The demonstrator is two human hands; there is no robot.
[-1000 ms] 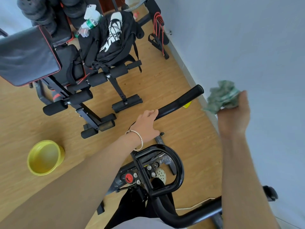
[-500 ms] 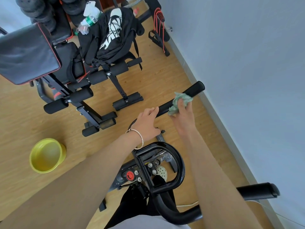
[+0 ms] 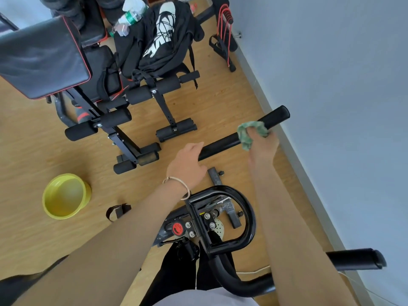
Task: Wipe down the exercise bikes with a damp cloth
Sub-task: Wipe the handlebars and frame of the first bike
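The black exercise bike is right below me, its looped centre bar in the lower middle. One handlebar runs up to the right toward the wall. My right hand grips a crumpled green cloth wrapped over that handlebar, near its outer end. My left hand holds the same bar at its inner end, fingers curled over it. The other handlebar grip sticks out at the lower right, untouched.
A yellow bowl sits on the wood floor to the left. A black weight bench carrying a black backpack and a water bottle stands ahead. The grey wall runs close along the right.
My right hand came down from beside the wall with the cloth, set it on the handlebar, then slid it outward toward the bar's end. My left hand stayed put.
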